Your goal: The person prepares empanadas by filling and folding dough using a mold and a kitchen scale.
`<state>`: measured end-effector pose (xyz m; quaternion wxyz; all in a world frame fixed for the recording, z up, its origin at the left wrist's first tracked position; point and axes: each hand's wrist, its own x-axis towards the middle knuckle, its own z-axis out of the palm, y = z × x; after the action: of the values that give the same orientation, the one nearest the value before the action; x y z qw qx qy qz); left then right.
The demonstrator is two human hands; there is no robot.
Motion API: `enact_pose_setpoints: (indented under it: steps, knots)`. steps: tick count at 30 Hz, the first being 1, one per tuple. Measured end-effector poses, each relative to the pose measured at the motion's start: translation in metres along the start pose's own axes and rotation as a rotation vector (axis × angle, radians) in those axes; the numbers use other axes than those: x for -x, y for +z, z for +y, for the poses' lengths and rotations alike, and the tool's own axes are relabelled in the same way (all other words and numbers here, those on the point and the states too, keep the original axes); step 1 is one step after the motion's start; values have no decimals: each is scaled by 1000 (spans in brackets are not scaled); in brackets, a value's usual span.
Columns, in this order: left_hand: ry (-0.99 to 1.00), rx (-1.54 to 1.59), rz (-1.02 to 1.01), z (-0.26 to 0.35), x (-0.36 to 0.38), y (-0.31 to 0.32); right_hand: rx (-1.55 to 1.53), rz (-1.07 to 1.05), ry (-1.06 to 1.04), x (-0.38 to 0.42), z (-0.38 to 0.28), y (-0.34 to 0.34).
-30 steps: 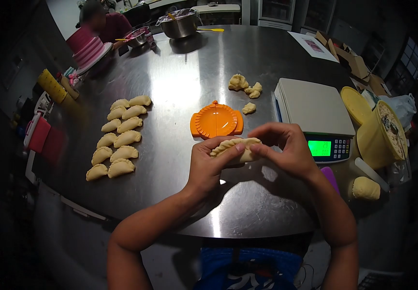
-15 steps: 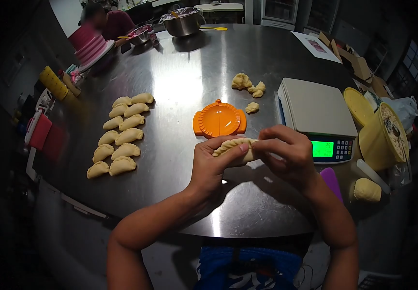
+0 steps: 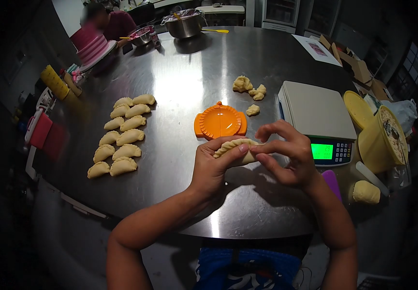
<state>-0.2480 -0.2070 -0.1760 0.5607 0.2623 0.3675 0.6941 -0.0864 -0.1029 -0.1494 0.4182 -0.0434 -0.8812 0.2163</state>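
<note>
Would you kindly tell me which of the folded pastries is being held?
The pastry in the left hand, with the right hand at its end; the other twelve pastries lie in two columns on the table.

The left hand [image 3: 211,166] hid the underside of the crimped dumpling [image 3: 238,147], its own curled fingers lost behind it. The right forearm [image 3: 332,212] covered part of a purple tool [image 3: 333,183] (too little showed to identify it). The bottom edge cut off both upper arms [image 3: 127,268], a co-worker's head [image 3: 95,17] was blurred, and the details of the printed paper sheet [image 3: 317,49] were too small to read
</note>
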Motion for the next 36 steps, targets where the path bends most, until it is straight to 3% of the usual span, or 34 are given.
enact_pose_setpoints:
  steps: [4,6,9,15,27,28,31,33,36]
  knots:
    - [38,-85,-16,0,0,-1,-274,139,202,5,5,9]
    - [46,-99,-12,-1,0,-1,-448,183,513,3,0,10]
    - [98,-133,-19,-3,-2,-2,-394,51,513,4,2,10]
    - [103,-158,-15,-4,-1,-2,-243,-14,397,0,-1,3]
    - [38,-174,-56,-4,2,2,-101,15,330,0,-5,4]
    - [-33,-151,-78,-1,2,3,-100,16,329,0,-4,3]
    - [-91,-195,-102,1,2,1,-156,-77,362,-1,1,-4]
    - [-82,-261,-104,1,3,0,-389,-114,518,0,5,-5]
    - [-58,-251,-62,2,2,0,-462,-29,589,3,9,1]
